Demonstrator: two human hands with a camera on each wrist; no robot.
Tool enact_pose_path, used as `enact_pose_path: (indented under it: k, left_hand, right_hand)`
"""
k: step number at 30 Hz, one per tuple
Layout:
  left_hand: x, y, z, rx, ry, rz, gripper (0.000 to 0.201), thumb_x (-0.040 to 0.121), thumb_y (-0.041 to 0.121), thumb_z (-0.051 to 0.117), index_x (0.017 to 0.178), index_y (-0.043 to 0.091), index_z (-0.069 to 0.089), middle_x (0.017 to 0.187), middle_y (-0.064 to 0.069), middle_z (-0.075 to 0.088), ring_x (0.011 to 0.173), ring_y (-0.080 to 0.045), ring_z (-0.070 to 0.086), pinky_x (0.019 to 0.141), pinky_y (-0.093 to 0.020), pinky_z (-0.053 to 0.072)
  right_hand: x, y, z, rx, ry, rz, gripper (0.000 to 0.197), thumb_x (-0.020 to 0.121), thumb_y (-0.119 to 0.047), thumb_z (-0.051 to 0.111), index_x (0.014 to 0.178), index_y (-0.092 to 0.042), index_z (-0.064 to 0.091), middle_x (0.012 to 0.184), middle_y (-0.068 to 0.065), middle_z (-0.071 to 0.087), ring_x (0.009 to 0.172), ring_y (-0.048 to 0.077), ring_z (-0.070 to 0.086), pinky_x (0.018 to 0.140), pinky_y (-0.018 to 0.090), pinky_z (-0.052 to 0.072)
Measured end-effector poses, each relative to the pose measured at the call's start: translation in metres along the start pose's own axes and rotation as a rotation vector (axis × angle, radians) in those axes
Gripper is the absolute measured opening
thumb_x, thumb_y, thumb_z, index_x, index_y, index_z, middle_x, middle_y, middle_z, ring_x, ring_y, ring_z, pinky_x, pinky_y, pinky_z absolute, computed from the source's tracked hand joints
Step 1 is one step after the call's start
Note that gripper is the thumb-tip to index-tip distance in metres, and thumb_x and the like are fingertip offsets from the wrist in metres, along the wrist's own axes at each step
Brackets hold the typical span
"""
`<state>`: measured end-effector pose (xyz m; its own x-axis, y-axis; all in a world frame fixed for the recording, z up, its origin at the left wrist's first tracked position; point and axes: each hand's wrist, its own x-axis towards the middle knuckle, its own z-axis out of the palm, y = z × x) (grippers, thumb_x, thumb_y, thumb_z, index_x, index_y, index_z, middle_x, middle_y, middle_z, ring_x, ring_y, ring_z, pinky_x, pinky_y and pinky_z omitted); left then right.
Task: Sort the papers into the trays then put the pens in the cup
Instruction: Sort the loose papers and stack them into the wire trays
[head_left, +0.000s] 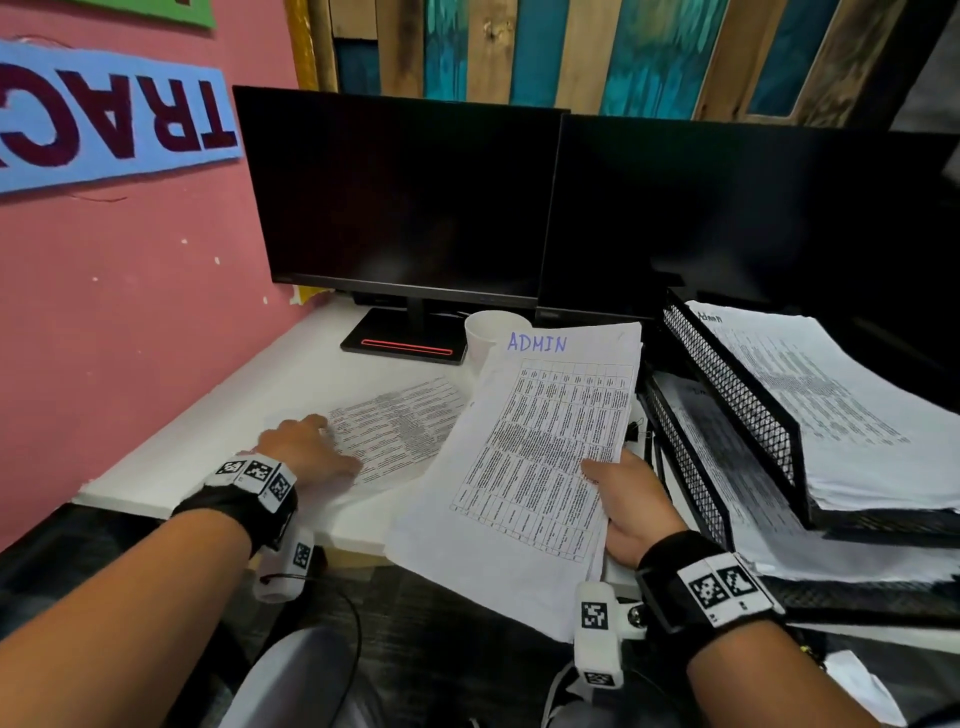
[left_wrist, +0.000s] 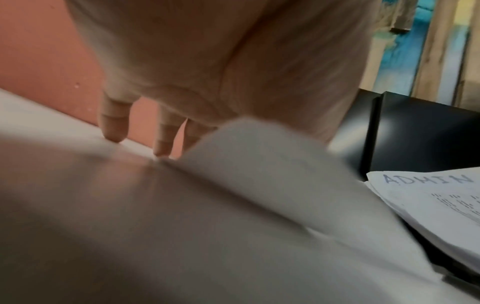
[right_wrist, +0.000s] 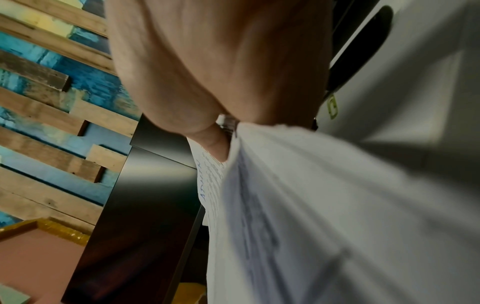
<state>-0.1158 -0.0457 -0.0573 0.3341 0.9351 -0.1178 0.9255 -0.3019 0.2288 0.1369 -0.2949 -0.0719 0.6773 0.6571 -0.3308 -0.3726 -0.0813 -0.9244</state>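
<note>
Nearest to the person, the right hand (head_left: 631, 506) is holding a thin sheaf of white printed paper sheets with "ADMIN" written in blue at the top (head_left: 540, 447). The thumb is lying on the printed face and the other fingers are curling under the right edge, so the hand is closed on the sheaf. The sheaf is staying in the air over the front edge of the white desk (head_left: 208, 441), tilted, with its lower corner hanging past the edge. I judge it light and floppy, and the loose sheets may slide apart, so a grip at the middle of a long edge is suiting it better than a grip at a corner.

A little farther, the left hand (head_left: 306, 447) is lying with spread, nearly straight fingers on another printed white sheet flat on the desk (head_left: 400, 426). It is pressing the sheet, not gripping it. In the left wrist view the fingertips (left_wrist: 114, 135) are touching the surface.

To the right, the black wire-mesh stacked trays (head_left: 727, 395) are already holding papers; the top pile is also marked "Admin". Behind the sheaf is standing a white cup (head_left: 485, 332), then two dark monitors (head_left: 405, 197). I cannot see any pens.
</note>
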Motion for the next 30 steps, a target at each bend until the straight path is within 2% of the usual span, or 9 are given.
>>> enact_pose_path:
  k: [4, 9, 11, 14, 17, 20, 25, 28, 30]
  left_hand:
    - [-0.008, -0.001, -0.01, 0.146, -0.108, 0.09, 0.058, 0.079, 0.062, 0.059, 0.132, 0.04, 0.062, 0.136, 0.01, 0.063, 0.117, -0.019, 0.063, 0.099, -0.039, 0.053]
    - [0.003, -0.002, -0.026, 0.188, -0.219, 0.16, 0.05, 0.087, 0.063, 0.056, 0.109, 0.023, 0.076, 0.115, 0.002, 0.075, 0.1, -0.018, 0.07, 0.083, -0.033, 0.055]
    - [0.008, -0.002, -0.03, 0.18, -0.173, 0.159, 0.048, 0.091, 0.057, 0.059, 0.122, 0.023, 0.072, 0.129, 0.001, 0.069, 0.112, -0.021, 0.066, 0.089, -0.033, 0.053]
    - [0.019, 0.002, -0.026, 0.063, -0.101, 0.163, 0.062, 0.092, 0.05, 0.067, 0.147, 0.025, 0.053, 0.152, -0.003, 0.052, 0.133, -0.026, 0.055, 0.107, -0.037, 0.048]
    - [0.028, 0.007, -0.018, 0.037, -0.161, 0.161, 0.075, 0.094, 0.047, 0.066, 0.158, 0.021, 0.037, 0.162, -0.005, 0.041, 0.145, -0.026, 0.044, 0.116, -0.035, 0.037]
    - [0.036, 0.012, -0.011, 0.071, -0.204, 0.157, 0.069, 0.093, 0.05, 0.068, 0.15, 0.018, 0.045, 0.156, -0.006, 0.049, 0.14, -0.027, 0.049, 0.112, -0.037, 0.038]
    - [0.044, 0.018, -0.014, 0.175, -0.163, 0.113, 0.107, 0.08, 0.063, 0.077, 0.162, 0.018, 0.026, 0.161, -0.007, 0.041, 0.145, -0.027, 0.045, 0.119, -0.041, 0.038]
    - [0.048, 0.015, -0.016, 0.162, -0.201, 0.088, 0.108, 0.072, 0.064, 0.083, 0.157, 0.014, 0.037, 0.157, -0.006, 0.048, 0.141, -0.027, 0.049, 0.115, -0.04, 0.041]
    - [0.05, 0.011, -0.016, 0.143, -0.218, 0.074, 0.101, 0.069, 0.064, 0.085, 0.147, 0.01, 0.051, 0.147, -0.007, 0.058, 0.127, -0.026, 0.058, 0.104, -0.036, 0.047]
  right_hand:
    - [0.0, -0.003, -0.003, -0.006, 0.006, -0.003, 0.032, 0.103, 0.005, 0.049, 0.113, -0.015, 0.073, 0.113, 0.015, 0.079, 0.107, 0.039, 0.074, 0.096, 0.063, 0.056]
    - [0.001, -0.002, -0.002, -0.006, 0.011, 0.002, 0.032, 0.103, 0.004, 0.05, 0.116, -0.014, 0.072, 0.113, 0.015, 0.079, 0.106, 0.04, 0.074, 0.095, 0.064, 0.057]
    - [0.0, -0.002, -0.001, -0.002, 0.011, -0.003, 0.032, 0.103, 0.005, 0.05, 0.12, -0.012, 0.072, 0.114, 0.016, 0.078, 0.106, 0.04, 0.075, 0.094, 0.063, 0.057]
    - [-0.001, -0.004, 0.0, -0.005, 0.011, -0.012, 0.033, 0.103, 0.005, 0.049, 0.122, -0.011, 0.071, 0.115, 0.016, 0.078, 0.107, 0.04, 0.074, 0.096, 0.064, 0.056]
    - [-0.002, -0.005, -0.002, -0.01, 0.029, -0.008, 0.034, 0.104, 0.005, 0.048, 0.125, -0.013, 0.069, 0.117, 0.014, 0.077, 0.109, 0.039, 0.073, 0.097, 0.064, 0.056]
    - [-0.001, -0.005, -0.006, -0.033, 0.044, -0.005, 0.034, 0.104, 0.002, 0.05, 0.126, -0.014, 0.069, 0.117, 0.014, 0.078, 0.108, 0.039, 0.074, 0.096, 0.065, 0.056]
    - [-0.001, -0.007, -0.009, -0.031, 0.044, -0.009, 0.035, 0.104, 0.004, 0.048, 0.123, -0.015, 0.071, 0.116, 0.013, 0.078, 0.109, 0.039, 0.074, 0.097, 0.064, 0.056]
    - [0.0, -0.007, -0.009, -0.03, 0.046, -0.01, 0.035, 0.103, 0.005, 0.048, 0.123, -0.014, 0.07, 0.116, 0.013, 0.078, 0.108, 0.039, 0.074, 0.097, 0.064, 0.056]
    - [0.001, -0.006, -0.009, -0.037, 0.048, -0.008, 0.036, 0.103, 0.005, 0.049, 0.123, -0.015, 0.07, 0.115, 0.013, 0.079, 0.107, 0.039, 0.075, 0.096, 0.064, 0.056]
